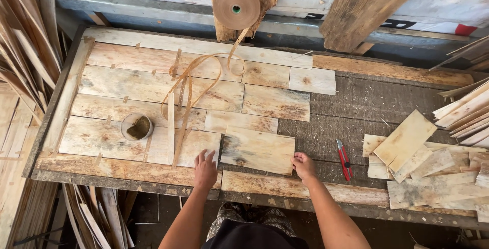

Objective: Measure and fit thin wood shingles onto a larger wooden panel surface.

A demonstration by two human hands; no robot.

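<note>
Workbench point(356, 101), brown tape roll point(236, 5) above, both hands' grips point(205, 169) point(304, 166) loose, fingertips on veneer piece point(259, 149)

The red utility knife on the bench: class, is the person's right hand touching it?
Apart. The head view shows the right hand resting on the edge of a veneer sheet, while the red utility knife lies further right, with bare bench between them.

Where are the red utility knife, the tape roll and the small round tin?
red utility knife point(344, 159), head view, middle of its handle.
tape roll point(236, 5), head view, flat face near the core.
small round tin point(137, 126), head view, its inside.
</note>
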